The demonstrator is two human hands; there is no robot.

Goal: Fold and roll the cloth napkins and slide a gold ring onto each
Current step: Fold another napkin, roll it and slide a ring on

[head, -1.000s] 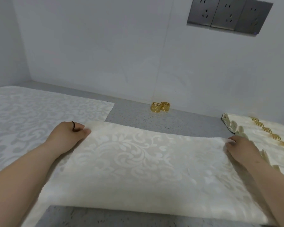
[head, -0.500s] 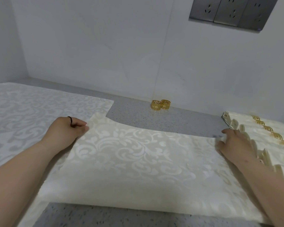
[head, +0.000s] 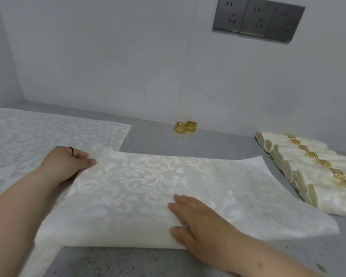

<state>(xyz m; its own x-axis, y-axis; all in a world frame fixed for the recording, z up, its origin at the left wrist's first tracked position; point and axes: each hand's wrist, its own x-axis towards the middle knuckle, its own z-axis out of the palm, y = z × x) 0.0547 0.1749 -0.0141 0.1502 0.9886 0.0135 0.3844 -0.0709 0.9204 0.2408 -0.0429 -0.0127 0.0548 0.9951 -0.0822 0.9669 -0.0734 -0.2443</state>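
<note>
Damask napkin [head: 148,186], folded: left hand [head: 68,164] pinches corner to anchor it, right hand [head: 196,222], fingers [head: 180,199] flat, presses crease (gold rings [head: 180,127] wait by wall).

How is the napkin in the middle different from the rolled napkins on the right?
The middle napkin lies flat and wide; the rolled napkins are narrow bundles. The middle napkin wears no ring; each of the rolled napkins has a gold ring around it. Both are cream cloth with a leafy pattern.
</note>
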